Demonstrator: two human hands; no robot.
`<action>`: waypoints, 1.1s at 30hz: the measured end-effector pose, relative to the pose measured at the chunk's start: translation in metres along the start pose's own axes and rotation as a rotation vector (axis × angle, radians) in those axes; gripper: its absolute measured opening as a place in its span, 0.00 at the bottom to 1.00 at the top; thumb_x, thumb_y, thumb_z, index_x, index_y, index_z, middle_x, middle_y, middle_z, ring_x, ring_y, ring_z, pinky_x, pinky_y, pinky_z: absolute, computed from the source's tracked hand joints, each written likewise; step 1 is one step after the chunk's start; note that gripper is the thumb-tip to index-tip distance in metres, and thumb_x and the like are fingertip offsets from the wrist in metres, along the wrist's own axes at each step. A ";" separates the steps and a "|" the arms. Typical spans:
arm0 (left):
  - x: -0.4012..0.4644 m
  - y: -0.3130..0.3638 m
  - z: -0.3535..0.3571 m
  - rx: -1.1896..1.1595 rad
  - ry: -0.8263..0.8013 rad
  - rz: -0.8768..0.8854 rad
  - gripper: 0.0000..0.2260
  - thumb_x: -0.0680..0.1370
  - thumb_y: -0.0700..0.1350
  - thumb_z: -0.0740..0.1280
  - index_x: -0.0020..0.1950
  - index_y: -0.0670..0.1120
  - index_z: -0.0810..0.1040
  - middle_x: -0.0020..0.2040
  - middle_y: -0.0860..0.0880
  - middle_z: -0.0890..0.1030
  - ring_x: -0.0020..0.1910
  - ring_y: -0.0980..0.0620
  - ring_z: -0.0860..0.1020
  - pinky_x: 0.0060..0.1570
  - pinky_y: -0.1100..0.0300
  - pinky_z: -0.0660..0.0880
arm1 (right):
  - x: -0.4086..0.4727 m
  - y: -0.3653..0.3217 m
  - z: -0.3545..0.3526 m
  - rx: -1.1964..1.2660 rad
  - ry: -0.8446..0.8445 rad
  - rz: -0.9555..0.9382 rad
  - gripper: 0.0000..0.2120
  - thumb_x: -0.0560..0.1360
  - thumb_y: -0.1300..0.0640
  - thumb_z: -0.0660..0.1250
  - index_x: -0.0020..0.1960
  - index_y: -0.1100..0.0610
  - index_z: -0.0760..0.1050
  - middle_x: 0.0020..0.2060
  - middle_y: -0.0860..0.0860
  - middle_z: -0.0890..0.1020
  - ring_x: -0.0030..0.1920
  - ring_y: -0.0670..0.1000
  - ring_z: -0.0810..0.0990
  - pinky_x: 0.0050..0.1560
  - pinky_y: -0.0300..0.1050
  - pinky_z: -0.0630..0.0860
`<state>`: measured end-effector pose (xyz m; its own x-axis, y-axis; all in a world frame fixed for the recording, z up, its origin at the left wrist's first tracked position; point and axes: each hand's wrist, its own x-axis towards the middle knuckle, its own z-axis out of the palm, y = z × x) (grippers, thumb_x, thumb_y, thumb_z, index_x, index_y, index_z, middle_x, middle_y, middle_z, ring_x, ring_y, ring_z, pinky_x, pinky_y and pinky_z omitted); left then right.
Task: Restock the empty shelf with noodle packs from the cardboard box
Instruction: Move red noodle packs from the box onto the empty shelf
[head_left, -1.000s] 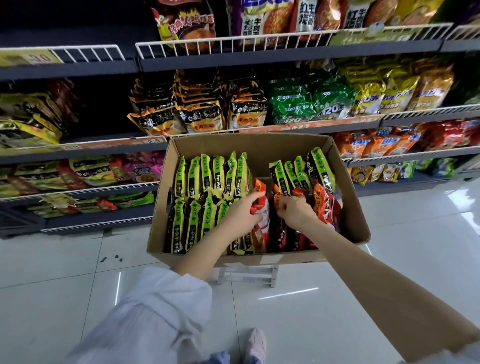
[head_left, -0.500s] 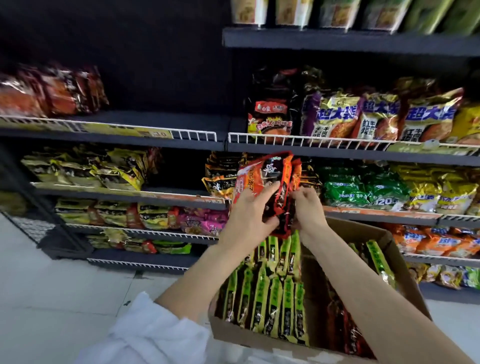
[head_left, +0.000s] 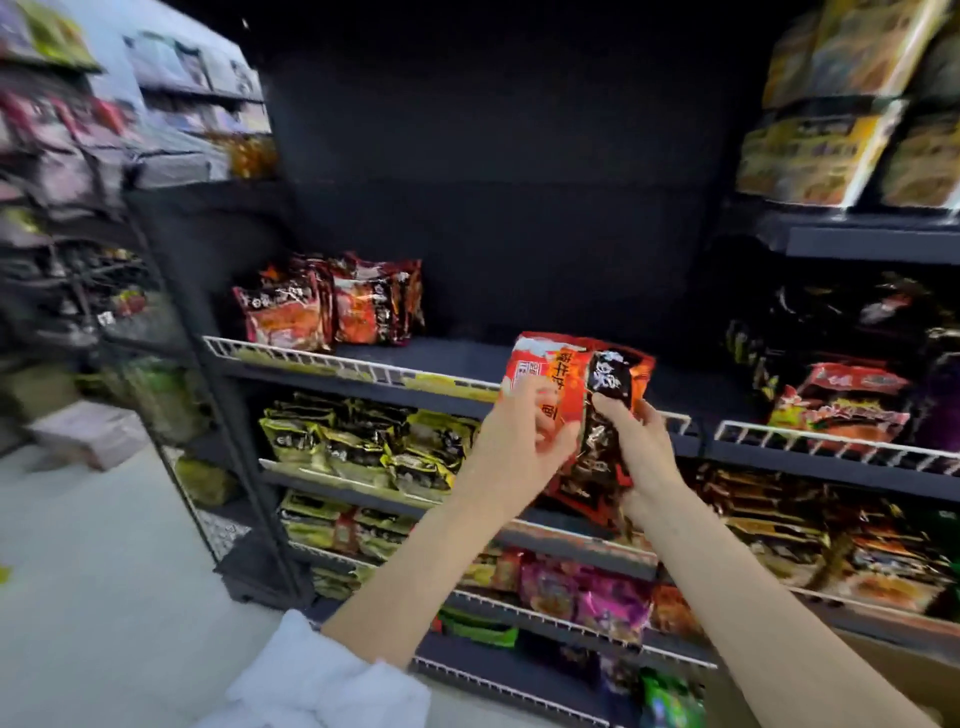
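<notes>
Both my hands hold a bundle of red and black noodle packs (head_left: 576, 384) upright in front of the dark shelf (head_left: 457, 364). My left hand (head_left: 519, 441) grips the bundle's left side, and my right hand (head_left: 639, 447) grips its right side. The bundle hangs just before the shelf's white wire rail (head_left: 332, 358). Several matching red packs (head_left: 332, 306) stand at the shelf's left end; the board beside them is bare. Only a corner of the cardboard box (head_left: 893, 670) shows at the bottom right.
Lower shelves carry yellow-black packs (head_left: 363, 441) and pink packs (head_left: 587, 597). To the right stand more red packs (head_left: 841, 405) and, higher up, yellow multipacks (head_left: 821, 150). A dark wire rack (head_left: 78, 270) stands at the left over the pale tiled floor (head_left: 104, 597).
My hands lifted the red packs out of the box and carried them up and left to the sparsely stocked shelf. The view swung up and left, leaving the box almost out of sight.
</notes>
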<state>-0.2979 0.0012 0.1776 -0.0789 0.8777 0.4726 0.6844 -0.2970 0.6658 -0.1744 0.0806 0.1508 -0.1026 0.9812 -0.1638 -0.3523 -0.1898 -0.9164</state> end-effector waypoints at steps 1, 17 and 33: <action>0.008 -0.018 -0.012 0.033 0.093 -0.045 0.16 0.77 0.48 0.67 0.61 0.47 0.69 0.55 0.50 0.76 0.50 0.54 0.75 0.56 0.57 0.74 | 0.007 0.003 0.015 -0.014 -0.005 0.000 0.25 0.69 0.51 0.73 0.64 0.50 0.68 0.53 0.54 0.82 0.51 0.56 0.82 0.54 0.57 0.78; 0.165 -0.232 -0.132 -0.379 0.107 -0.635 0.26 0.79 0.58 0.60 0.73 0.47 0.63 0.65 0.52 0.69 0.68 0.49 0.68 0.63 0.56 0.63 | 0.179 0.018 0.231 -0.235 -0.381 -0.041 0.26 0.68 0.52 0.75 0.63 0.54 0.70 0.53 0.54 0.83 0.50 0.54 0.84 0.51 0.53 0.80; 0.256 -0.387 -0.217 0.710 -0.071 0.050 0.45 0.72 0.57 0.70 0.77 0.55 0.42 0.79 0.50 0.45 0.78 0.49 0.44 0.74 0.52 0.48 | 0.284 0.129 0.366 -0.361 -0.191 -0.193 0.28 0.70 0.62 0.74 0.65 0.51 0.67 0.55 0.49 0.80 0.54 0.47 0.79 0.54 0.42 0.76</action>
<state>-0.7406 0.2592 0.1664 -0.0045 0.8989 0.4382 0.9944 -0.0422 0.0968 -0.5897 0.3215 0.1198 -0.2491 0.9665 0.0624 -0.0380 0.0546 -0.9978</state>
